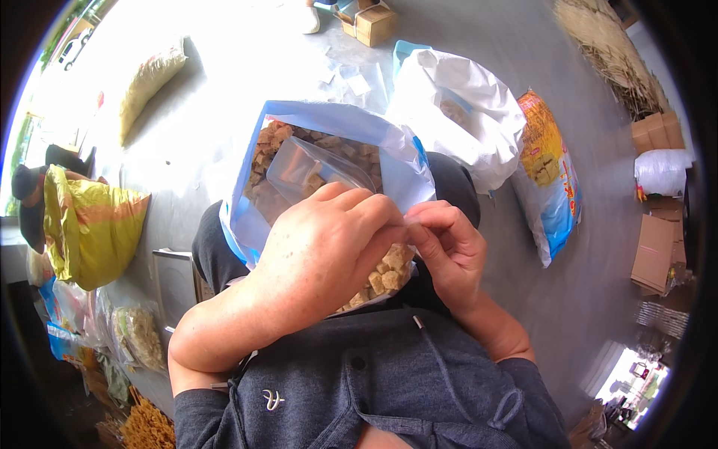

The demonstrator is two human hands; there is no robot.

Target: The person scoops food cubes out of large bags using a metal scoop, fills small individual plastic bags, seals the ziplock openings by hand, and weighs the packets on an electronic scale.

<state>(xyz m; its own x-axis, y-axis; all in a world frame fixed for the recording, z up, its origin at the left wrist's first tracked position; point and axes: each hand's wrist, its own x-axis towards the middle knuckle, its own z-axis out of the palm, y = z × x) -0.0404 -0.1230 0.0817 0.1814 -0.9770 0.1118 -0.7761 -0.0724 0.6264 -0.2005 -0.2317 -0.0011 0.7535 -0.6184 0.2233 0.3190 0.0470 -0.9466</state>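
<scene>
My left hand (322,241) reaches across my lap, its fingertips meeting those of my right hand (451,247). Between them they pinch the edge of a clear plastic bag (384,278) packed with tan, dry-looking food cubes. My left hand and wrist cover much of this bag. Just beyond stands an open sack (331,115) with a pale blue lining, between my knees. More brown cubes (272,137) fill it, and a clear plastic container (320,165) lies tilted on top of them. The container's near end is hidden by my left hand.
A white sack (477,106) stands beyond my right knee, beside a printed orange-and-blue sack (547,174). At left, a person bends behind a yellow sack (95,224). Further off are a stuffed pale sack (148,84) and a cardboard box (370,25). Filled plastic bags (137,334) lie lower left.
</scene>
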